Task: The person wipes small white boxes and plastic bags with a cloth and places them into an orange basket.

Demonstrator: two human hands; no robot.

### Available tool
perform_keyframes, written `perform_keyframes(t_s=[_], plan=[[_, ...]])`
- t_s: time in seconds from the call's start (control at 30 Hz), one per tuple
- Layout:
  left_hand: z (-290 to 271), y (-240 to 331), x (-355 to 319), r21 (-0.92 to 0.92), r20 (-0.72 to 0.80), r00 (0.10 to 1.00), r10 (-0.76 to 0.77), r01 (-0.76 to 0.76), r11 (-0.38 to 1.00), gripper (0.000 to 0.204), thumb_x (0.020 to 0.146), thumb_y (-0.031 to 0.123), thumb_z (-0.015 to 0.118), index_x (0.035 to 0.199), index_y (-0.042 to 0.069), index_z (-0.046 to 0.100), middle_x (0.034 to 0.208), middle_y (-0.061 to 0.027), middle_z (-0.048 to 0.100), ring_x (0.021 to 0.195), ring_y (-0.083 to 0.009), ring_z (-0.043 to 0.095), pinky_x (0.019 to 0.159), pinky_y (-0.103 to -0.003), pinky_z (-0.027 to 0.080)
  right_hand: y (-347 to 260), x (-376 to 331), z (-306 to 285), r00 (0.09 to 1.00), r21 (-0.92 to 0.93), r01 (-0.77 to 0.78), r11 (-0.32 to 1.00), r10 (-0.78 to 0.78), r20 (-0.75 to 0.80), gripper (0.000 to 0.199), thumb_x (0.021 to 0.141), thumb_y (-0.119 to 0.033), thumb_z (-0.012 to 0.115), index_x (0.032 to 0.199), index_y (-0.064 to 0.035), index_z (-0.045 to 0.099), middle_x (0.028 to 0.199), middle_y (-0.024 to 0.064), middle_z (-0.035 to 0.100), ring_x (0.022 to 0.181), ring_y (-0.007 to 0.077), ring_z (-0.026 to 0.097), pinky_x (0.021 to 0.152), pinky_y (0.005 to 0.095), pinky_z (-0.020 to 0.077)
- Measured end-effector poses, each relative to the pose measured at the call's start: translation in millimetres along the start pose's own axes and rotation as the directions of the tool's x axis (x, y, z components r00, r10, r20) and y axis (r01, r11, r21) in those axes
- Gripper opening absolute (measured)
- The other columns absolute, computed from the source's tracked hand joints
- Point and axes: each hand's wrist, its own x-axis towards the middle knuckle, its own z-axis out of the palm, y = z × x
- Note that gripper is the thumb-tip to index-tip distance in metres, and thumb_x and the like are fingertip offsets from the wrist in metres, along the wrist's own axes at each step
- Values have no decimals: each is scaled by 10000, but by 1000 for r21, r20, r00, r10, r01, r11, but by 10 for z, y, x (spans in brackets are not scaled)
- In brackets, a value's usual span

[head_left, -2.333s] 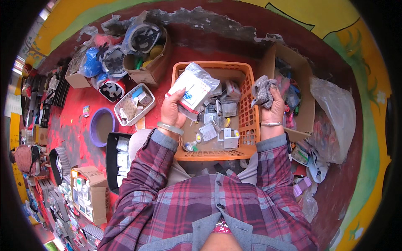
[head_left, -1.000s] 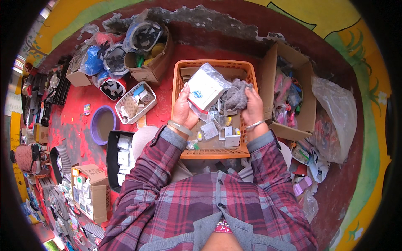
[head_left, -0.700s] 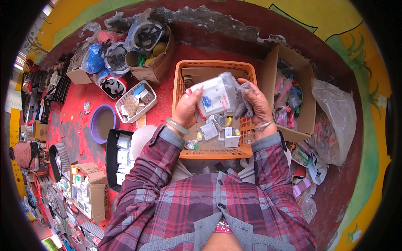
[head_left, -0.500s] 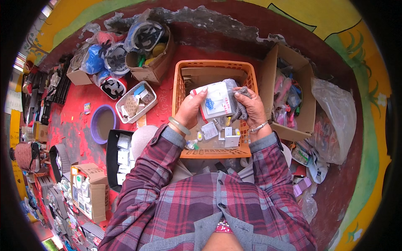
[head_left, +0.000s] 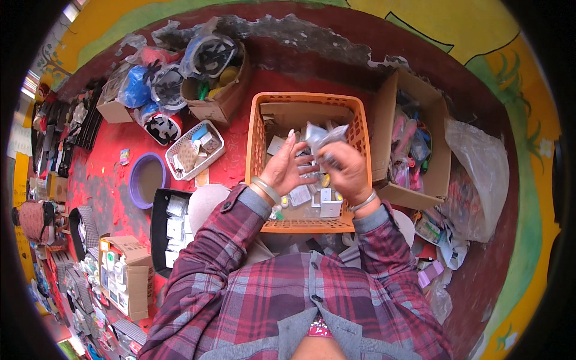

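My left hand point(head_left: 288, 168) is over the left part of an orange plastic basket point(head_left: 257, 138), fingers spread and nothing held. Closed and partly smeared by motion, my right hand point(head_left: 346, 169) grips a crumpled grey rag point(head_left: 324, 137), whose outline is too blurred to tell fully. Inside the basket, below my hands, lie a white box point(head_left: 330, 207), a small whitish packet point(head_left: 299, 195) and little yellow-and-white items. A flat white piece point(head_left: 275, 146) shows beyond my left fingers. My hands cover much of the basket's middle.
Right of the basket stands a cardboard box point(head_left: 440, 132) of colourful bagged goods. To the left are a white basket point(head_left: 196, 171), a purple basin point(head_left: 133, 180) and a black tray point(head_left: 157, 234) of white boxes. Bagged helmets point(head_left: 211, 55) sit at the back left.
The white package has left my left hand, which is now open. My right hand has moved inward and turned, still gripping the grey rag, now blurred.
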Motion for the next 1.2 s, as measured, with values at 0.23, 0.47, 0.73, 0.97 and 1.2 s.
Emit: perform_keyframes(t_s=[0.23, 0.47, 0.73, 0.97, 1.2], plan=[[43, 23, -52, -309, 294, 943, 158, -63, 949, 659, 903, 588, 293, 1237, 51, 480, 1199, -143, 539, 1086, -283, 523, 964, -420, 390, -403, -65, 231, 949, 0, 238, 971, -233, 211, 156, 713, -16, 620, 868, -31, 614, 809, 97, 607, 732, 253, 598, 640, 337, 475], [247, 279, -277, -470, 475, 844, 248, 5, 882, 731, 901, 598, 228, 1368, 41, 310, 1379, -198, 356, 1254, -373, 364, 1047, -504, 273, -645, 165, -436, 863, 747, -187, 638, 470, -186, 221, 855, -43, 565, 1073, -9, 580, 993, 86, 606, 862, 148, 597, 779, 268, 507], [116, 77, -132, -302, 403, 885, 232, -111, 947, 575, 940, 467, 280, 1331, 56, 375, 1315, -137, 452, 1202, -284, 447, 1023, -449, 326, -583, 446, -81, 999, 35, -9, 999, 8, 32, 342, 835, -123, 610, 1158, -28, 554, 1114, 133, 582, 1028, 252, 562, 882, 349, 433], [51, -19, -139, -294, 398, 883, 249, -135, 946, 467, 952, 355, 309, 1312, 64, 376, 1270, -104, 468, 1166, -219, 470, 998, -360, 357, -385, 435, 308, 993, -325, 106, 940, -82, 89, 366, 714, -48, 589, 1079, -47, 566, 1050, 123, 610, 1051, 299, 550, 961, 436, 366], [249, -106, -185, -25, 452, 887, 93, -92, 995, 650, 850, 330, 561, 1380, 87, 275, 1280, -113, 461, 1146, -244, 494, 966, -375, 398, -282, 448, 95, 891, 219, -444, 869, 454, 4, 247, 798, -39, 583, 1043, -6, 589, 923, 103, 650, 843, 190, 627, 786, 301, 483]])
